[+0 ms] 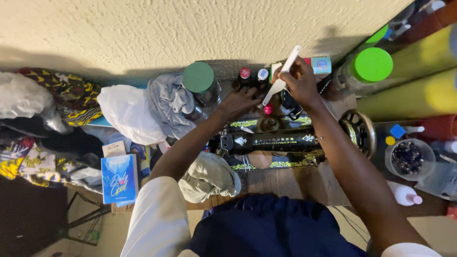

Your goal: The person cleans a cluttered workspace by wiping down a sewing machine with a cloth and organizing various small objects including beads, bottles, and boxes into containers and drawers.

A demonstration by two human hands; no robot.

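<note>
White plastic spatula-shaped tool, held upright in the clenched grip of the right hand, stood above the far end of a black sewing machine on the wooden tabletop. The left hand reached among small dark bottles just beside it; whether its grip had closed could not be told. A green-lidded jar and grey cloth lay to the left.

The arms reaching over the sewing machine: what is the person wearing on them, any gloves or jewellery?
Both arms are bare from above the elbow down. Short white sleeves show at the bottom edge, on the left arm and on the right arm. The left hand and right hand are ungloved; no watch, bracelet or ring is visible.
</note>
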